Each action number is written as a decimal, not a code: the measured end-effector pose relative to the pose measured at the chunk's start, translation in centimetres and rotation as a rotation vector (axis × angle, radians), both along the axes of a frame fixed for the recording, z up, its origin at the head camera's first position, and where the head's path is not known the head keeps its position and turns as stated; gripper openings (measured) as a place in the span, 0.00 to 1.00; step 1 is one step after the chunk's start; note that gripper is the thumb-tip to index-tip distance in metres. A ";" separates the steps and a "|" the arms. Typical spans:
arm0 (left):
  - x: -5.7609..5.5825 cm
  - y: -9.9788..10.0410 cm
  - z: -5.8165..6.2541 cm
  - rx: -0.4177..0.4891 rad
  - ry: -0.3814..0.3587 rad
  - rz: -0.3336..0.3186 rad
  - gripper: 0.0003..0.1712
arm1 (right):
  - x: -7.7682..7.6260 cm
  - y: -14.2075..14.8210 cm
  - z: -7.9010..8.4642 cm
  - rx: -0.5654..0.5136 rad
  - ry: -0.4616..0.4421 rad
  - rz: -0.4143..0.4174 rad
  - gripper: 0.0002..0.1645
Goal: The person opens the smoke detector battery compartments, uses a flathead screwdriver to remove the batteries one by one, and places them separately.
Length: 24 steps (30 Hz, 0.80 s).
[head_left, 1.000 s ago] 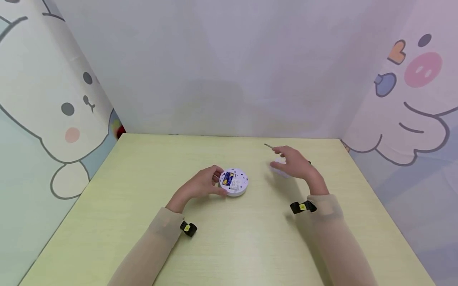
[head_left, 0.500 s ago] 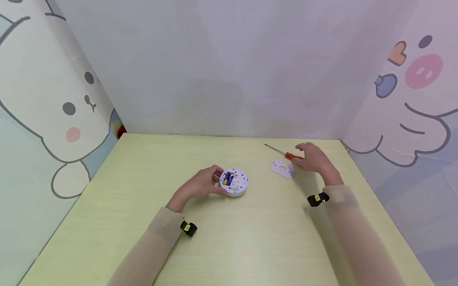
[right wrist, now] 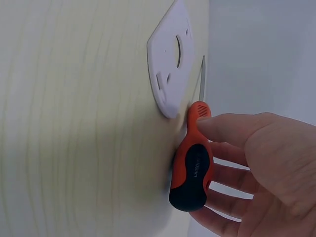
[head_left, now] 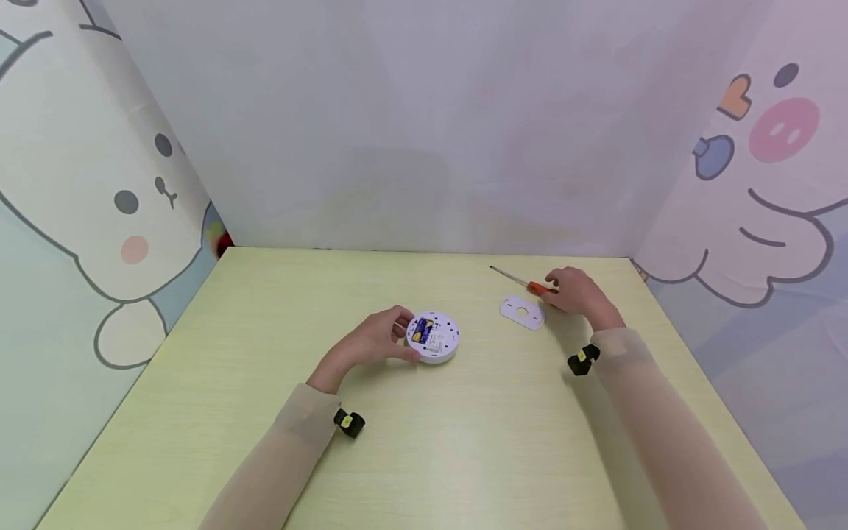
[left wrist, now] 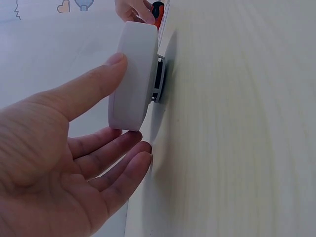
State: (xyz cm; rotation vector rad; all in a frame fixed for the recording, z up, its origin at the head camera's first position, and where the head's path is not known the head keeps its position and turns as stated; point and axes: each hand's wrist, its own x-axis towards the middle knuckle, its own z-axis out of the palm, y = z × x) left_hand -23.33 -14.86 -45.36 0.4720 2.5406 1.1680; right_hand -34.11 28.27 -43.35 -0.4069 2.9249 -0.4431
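In the head view, a round white smoke alarm (head_left: 433, 346) with a label and blue-and-gold batteries in its back stands mid-table. My left hand (head_left: 380, 340) holds its left edge; the left wrist view shows the thumb on one side and fingertips at its lower rim. Further right lies a screwdriver (right wrist: 197, 163) with an orange-and-black handle, its shaft pointing to the far left. My right hand (head_left: 575, 291) has its thumb on the handle and fingers behind it. Beside the screwdriver, a flat white mounting plate (head_left: 522, 313) with a centre hole lies on the table.
The pale wooden table (head_left: 424, 449) ends at a plain light backdrop (head_left: 424, 147) along its far edge. Cartoon-printed sheets hang at left and right. Black cameras sit on both wrists, the right one (head_left: 583, 359) above the table.
My right hand has moved from above the white plate rightward to the screwdriver handle, uncovering the plate, then shifted slightly left. The left hand and smoke alarm have stayed still.
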 end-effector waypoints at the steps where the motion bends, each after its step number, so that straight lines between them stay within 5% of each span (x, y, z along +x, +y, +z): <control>1: 0.0 0.0 0.0 0.001 -0.001 0.000 0.44 | -0.1 -0.1 -0.1 -0.002 -0.003 -0.002 0.29; 13: 0.1 0.1 0.2 0.007 0.001 -0.005 0.42 | -1.2 -0.7 -1.2 0.029 0.005 -0.030 0.18; 24: 0.0 -0.1 0.2 -0.002 0.001 -0.012 0.43 | -0.1 -1.4 0.5 0.006 0.030 -0.029 0.15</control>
